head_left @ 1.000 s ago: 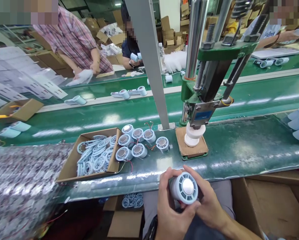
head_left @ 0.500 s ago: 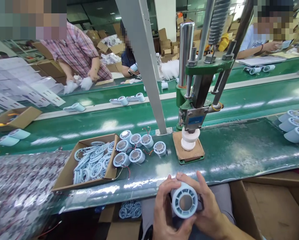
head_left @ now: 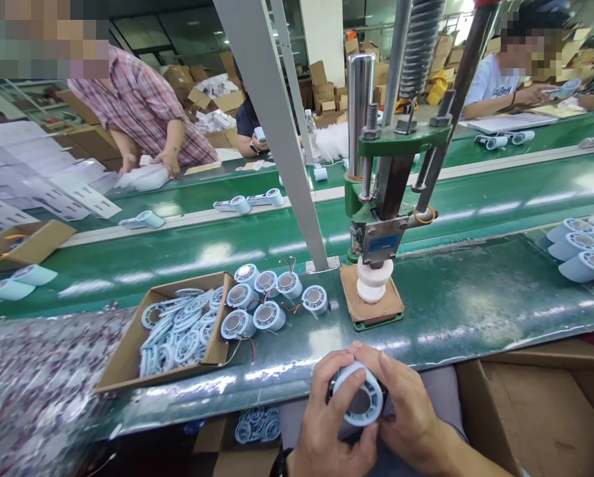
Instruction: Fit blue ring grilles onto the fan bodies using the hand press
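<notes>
Here, the left hand point(head_left: 334, 414) and the right hand point(head_left: 406, 414) both wrap around a round blue fan part point(head_left: 359, 399), holding it close above the lap, its open face up so it can be seen.

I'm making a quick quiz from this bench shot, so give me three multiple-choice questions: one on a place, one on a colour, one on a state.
1. Where does the cardboard box of rings sit?
A. left of the press
B. right of the press
C. on the far belt

2. What colour is the belt?
A. green
B. red
C. white

3. How is the round blue part held?
A. lying loose
B. left hand only
C. both hands

Answers:
1 A, the box lies left of the press.
2 A, it shows green.
3 C, left hand and right hand grip it.
</notes>
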Demonstrator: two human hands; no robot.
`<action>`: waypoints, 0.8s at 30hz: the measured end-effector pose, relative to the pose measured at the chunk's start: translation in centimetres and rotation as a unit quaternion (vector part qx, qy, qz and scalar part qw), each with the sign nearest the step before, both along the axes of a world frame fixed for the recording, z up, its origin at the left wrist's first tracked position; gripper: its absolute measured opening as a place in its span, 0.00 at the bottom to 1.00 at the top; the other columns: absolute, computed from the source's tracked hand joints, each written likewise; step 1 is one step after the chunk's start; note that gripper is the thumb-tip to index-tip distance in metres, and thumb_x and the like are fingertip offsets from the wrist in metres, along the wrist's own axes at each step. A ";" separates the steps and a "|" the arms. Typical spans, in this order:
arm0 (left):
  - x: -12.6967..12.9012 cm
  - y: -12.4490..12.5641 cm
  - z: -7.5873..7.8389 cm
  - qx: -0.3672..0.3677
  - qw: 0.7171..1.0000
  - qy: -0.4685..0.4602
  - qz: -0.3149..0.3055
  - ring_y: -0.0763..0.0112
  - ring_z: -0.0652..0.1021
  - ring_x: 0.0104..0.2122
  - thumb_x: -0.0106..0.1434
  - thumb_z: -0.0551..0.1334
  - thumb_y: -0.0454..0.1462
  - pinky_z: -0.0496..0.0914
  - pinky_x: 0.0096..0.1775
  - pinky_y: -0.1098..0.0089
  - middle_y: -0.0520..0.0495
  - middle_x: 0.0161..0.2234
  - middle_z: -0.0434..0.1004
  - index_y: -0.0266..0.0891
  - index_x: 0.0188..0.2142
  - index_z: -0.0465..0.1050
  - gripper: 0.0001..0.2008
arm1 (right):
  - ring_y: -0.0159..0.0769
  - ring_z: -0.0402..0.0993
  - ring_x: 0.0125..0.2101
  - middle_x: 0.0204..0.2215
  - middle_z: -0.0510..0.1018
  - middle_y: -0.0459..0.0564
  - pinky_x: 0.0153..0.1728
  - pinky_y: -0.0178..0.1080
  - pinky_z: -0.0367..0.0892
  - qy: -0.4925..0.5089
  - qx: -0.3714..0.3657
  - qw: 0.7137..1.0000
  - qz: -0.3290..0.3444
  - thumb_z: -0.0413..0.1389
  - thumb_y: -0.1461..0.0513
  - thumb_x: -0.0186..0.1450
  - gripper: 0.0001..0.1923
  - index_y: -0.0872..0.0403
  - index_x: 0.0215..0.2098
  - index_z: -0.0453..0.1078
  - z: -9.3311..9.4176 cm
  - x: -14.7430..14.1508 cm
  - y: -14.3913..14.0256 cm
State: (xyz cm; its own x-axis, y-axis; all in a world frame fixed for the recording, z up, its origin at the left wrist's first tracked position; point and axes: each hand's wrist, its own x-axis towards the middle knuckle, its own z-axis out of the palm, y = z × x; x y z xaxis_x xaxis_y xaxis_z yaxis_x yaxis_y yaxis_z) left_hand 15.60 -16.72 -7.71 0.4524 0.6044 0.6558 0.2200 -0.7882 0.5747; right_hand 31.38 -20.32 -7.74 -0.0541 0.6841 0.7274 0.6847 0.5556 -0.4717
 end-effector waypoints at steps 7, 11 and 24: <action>0.2 1.1 -0.5 -0.138 0.990 0.040 0.001 0.51 0.76 0.53 0.61 0.62 0.35 0.75 0.52 0.54 0.37 0.53 0.69 0.44 0.61 0.63 0.29 | 0.43 0.80 0.52 0.52 0.80 0.60 0.50 0.44 0.78 -0.016 -0.031 0.999 0.020 0.48 0.69 0.65 0.43 0.56 0.75 0.35 -1.2 0.3 1.1; 0.4 1.4 -1.6 -0.170 0.985 -0.017 0.023 0.48 0.74 0.58 0.63 0.65 0.42 0.73 0.56 0.52 0.36 0.58 0.69 0.46 0.64 0.61 0.31 | 0.41 0.79 0.53 0.53 0.80 0.59 0.50 0.43 0.78 0.002 -0.022 1.000 0.010 0.50 0.67 0.68 0.43 0.54 0.75 0.32 -0.8 0.5 1.6; 1.3 5.0 -1.4 -0.326 0.940 -0.041 0.093 0.51 0.83 0.46 0.51 0.70 0.37 0.79 0.49 0.58 0.39 0.48 0.84 0.35 0.52 0.77 0.27 | 0.51 0.60 0.67 0.65 0.67 0.59 0.62 0.56 0.67 -0.125 -0.027 0.992 0.004 0.54 0.71 0.63 0.40 0.52 0.72 0.52 6.0 4.1 3.1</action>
